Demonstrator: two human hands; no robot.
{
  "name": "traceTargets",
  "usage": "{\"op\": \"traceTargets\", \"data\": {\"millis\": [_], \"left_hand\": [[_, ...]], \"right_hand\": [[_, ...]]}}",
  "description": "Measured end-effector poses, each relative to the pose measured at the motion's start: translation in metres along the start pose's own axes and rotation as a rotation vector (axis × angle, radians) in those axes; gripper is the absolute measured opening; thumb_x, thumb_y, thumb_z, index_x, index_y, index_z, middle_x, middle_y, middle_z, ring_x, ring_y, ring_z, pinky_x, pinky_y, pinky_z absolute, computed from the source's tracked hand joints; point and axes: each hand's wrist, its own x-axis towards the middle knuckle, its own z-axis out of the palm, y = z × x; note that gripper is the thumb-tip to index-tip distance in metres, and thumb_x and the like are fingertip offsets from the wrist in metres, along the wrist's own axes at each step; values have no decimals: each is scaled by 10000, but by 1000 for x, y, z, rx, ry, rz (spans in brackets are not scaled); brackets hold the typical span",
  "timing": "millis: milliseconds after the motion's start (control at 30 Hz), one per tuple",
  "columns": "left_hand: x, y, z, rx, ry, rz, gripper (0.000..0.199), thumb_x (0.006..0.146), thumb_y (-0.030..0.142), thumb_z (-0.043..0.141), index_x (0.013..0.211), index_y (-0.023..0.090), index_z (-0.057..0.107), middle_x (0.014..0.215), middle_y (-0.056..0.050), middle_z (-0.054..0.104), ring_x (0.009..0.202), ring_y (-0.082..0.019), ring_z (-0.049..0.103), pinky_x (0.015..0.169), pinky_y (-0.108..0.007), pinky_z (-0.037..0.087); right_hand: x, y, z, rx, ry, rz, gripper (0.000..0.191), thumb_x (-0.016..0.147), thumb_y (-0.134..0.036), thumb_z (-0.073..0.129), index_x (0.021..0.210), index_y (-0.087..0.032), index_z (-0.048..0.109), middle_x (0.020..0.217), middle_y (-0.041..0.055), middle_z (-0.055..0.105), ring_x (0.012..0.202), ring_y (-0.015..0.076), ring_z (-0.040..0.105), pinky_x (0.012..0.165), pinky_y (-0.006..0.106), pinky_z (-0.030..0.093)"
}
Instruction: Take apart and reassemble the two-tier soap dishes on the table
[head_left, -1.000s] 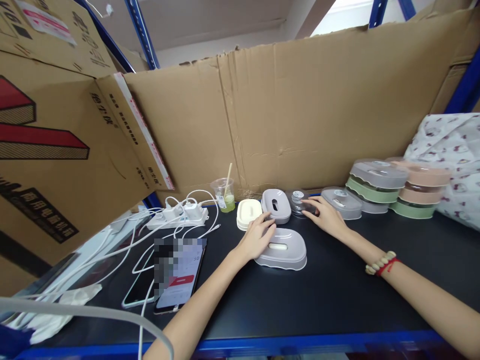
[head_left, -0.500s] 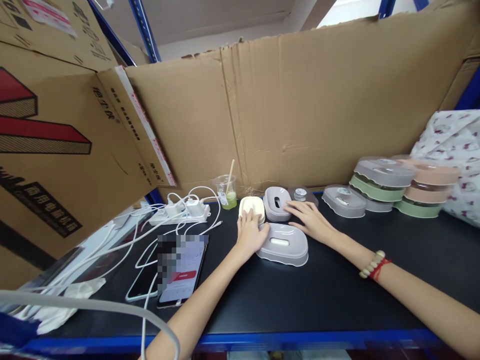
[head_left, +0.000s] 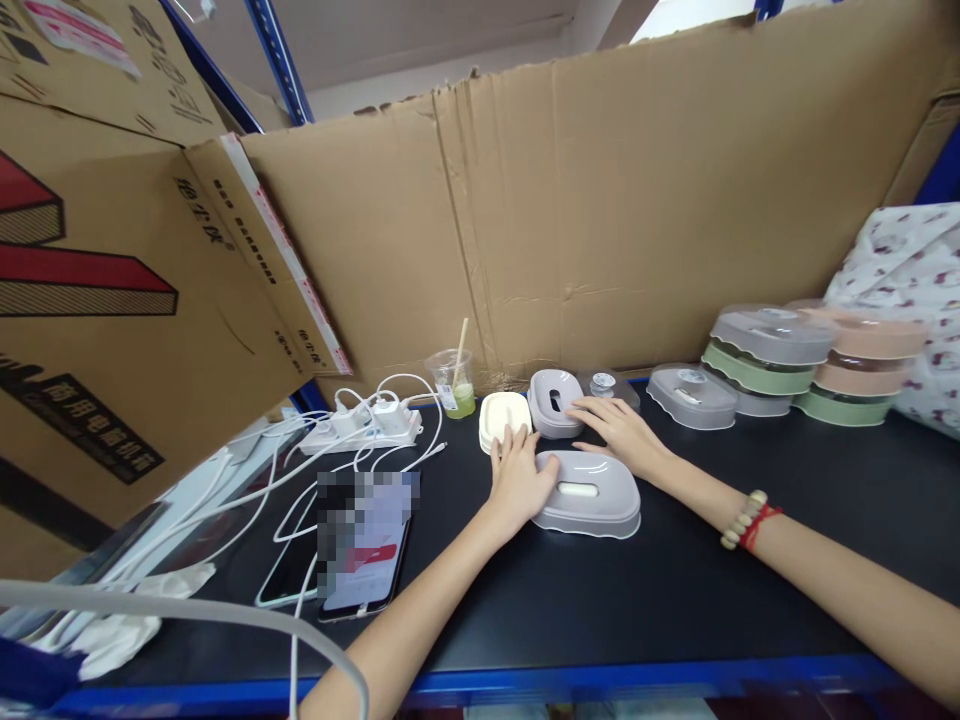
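Note:
My left hand (head_left: 521,480) is open, its fingertips at the front edge of a cream lidded box (head_left: 504,415) and its thumb on the left end of a grey oval container (head_left: 609,505). That container has a clear wavy-edged cover and a pale slot on top. Behind it stands a smaller grey box (head_left: 553,385) with a dark slot. My right hand (head_left: 624,437) is open too, fingers stretched against the right side of this grey box, while its thumb is close to the back of the oval container. Whether either hand grips anything firmly is hard to see.
A clear cover (head_left: 616,388) lies behind my right hand. To the right are a grey container (head_left: 694,398) and stacked green, grey and peach ones (head_left: 757,372). On the left lie phones (head_left: 367,570), a power strip (head_left: 401,432) with cables, and a drink cup (head_left: 463,400).
The grey oval container has slid a little to the right. My left hand has moved right with it, its fingers drawing back from the top of the cream box. My right hand stays nearly in place.

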Motion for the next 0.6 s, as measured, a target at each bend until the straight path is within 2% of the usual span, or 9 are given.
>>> {"op": "traceTargets", "data": {"millis": [100,200,267,367,467,600], "left_hand": [[-1,4,-3,25,-25,-41,433,805,309,431,1165,123,584,1362,-138,366,1313,-325,215,1072,-539,139],[-1,5,-3,53,-16,-65,443,814,318,434,1157,81,587,1346,-177,378,1311,-339,209,1074,-540,129],[-2,4,-2,47,30,-44,458,819,343,427,1157,76,582,1331,-190,395,1309,-349,209,1068,-552,133],[-2,3,-1,30,56,-23,473,818,373,428,1159,81,576,1329,-193,398,1311,-355,202,1069,-551,132],[-4,7,-5,67,-41,-73,489,837,356,399,1217,80,536,1369,-178,348,1332,-330,148,1083,-525,93],[-6,13,-11,106,-131,-134,489,868,331,358,1295,119,470,1425,-117,271,1355,-268,79,1106,-453,42]], "right_hand": [[2,3,8,12,-31,-5,290,829,-253,528,1093,-148,588,1118,122,617,1066,252,553,826,399,453],[4,3,6,19,-42,-43,225,838,-231,498,1004,-150,627,1015,103,659,1015,242,581,812,389,465],[5,0,1,22,-4,-68,218,843,-225,476,965,-147,638,948,93,674,939,226,608,764,361,482],[6,-5,-7,7,123,-84,238,852,-225,447,946,-130,643,911,95,675,854,202,623,689,321,494],[7,-6,-9,-33,202,-97,274,892,-234,405,1004,-119,628,936,101,668,880,189,618,691,301,499],[7,-2,-5,-40,206,-138,300,933,-220,339,1039,-130,605,986,94,660,923,168,613,700,273,505]]}}
